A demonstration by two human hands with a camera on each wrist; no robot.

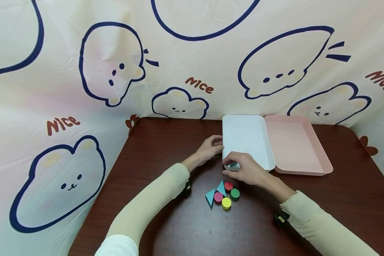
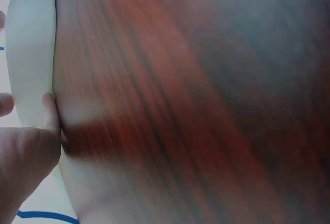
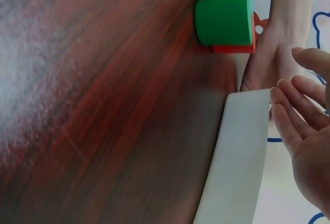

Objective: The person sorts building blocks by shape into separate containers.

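Observation:
The white tray [image 1: 248, 138] lies flat at the back of the table. At its left side my left hand [image 1: 208, 148] rests, fingers against the outer wall [image 2: 33, 59]. Over the tray's near-left corner is my right hand [image 1: 244, 168], with its fingers [image 3: 289, 126] just above the rim. A small light-blue block [image 1: 233, 164] shows partly beneath this hand, at the tray's near wall; its full shape is covered, and the right wrist view shows no block between the fingers.
On the table [image 1: 179, 231] in front of the tray are two blue triangular blocks [image 1: 210, 197] and round blocks: red [image 1: 228, 186], green [image 3: 224, 21], magenta [image 1: 218, 198] and yellow [image 1: 226, 203]. A pink tray [image 1: 296, 142] adjoins the white one on the right. A printed curtain [image 1: 179, 53] hangs behind.

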